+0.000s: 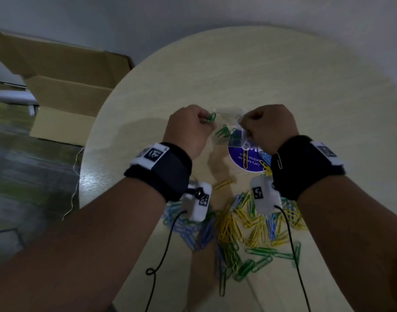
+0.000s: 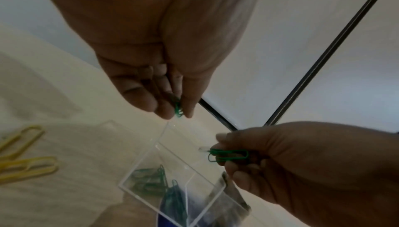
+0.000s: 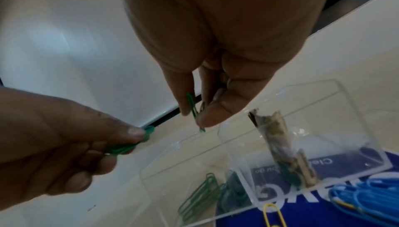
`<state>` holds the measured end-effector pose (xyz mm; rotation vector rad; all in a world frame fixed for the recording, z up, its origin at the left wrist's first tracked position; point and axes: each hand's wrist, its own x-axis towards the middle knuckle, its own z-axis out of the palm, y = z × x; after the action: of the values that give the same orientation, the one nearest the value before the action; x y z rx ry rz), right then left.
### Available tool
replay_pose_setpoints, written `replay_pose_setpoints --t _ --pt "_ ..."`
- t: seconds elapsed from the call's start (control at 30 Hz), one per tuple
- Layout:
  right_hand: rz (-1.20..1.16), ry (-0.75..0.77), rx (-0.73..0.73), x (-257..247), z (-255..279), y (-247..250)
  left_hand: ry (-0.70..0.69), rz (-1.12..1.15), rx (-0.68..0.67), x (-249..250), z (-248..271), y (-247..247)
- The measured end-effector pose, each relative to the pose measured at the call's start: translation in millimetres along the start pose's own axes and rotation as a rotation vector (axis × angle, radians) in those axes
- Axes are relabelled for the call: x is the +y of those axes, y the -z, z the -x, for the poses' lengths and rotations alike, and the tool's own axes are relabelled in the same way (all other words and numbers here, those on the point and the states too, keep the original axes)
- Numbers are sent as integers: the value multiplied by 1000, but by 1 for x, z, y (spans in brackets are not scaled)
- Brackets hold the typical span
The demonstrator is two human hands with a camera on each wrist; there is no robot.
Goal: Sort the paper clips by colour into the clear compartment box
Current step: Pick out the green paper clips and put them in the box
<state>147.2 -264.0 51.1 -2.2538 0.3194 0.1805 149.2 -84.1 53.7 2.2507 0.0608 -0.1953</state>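
The clear compartment box (image 1: 234,122) sits on the round table between my hands. One of its compartments holds several green paper clips (image 3: 200,196), also seen as green paper clips (image 2: 151,179) in the left wrist view. My left hand (image 1: 204,120) hovers just over the box's left side and pinches green clips (image 1: 211,116) between thumb and fingers. My right hand (image 3: 194,119) hangs over the box's far edge and pinches a green clip (image 3: 192,106). In the left wrist view the right hand (image 2: 220,154) grips green clips (image 2: 228,154).
A loose heap of yellow, blue and green clips (image 1: 249,226) lies near the table's front edge under my wrists. A round blue sticker (image 1: 238,157) lies under the box. One compartment holds a rolled paper bundle (image 3: 278,138). An open cardboard carton (image 1: 64,91) stands left of the table.
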Motion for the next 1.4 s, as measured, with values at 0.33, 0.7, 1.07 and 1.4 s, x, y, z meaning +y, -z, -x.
replay_pose_setpoints --t 0.33,0.7,1.07,1.4 --pt "11 63 91 18 71 1 -84 -115 33 -47 45 30" --pt "680 483 -472 62 190 -87 -289 -669 -324 -152 190 51" --pt "273 380 -376 40 137 -73 -239 -572 -232 -147 191 67" --pt "253 61 -116 19 100 -80 -147 -542 12 -133 114 60"
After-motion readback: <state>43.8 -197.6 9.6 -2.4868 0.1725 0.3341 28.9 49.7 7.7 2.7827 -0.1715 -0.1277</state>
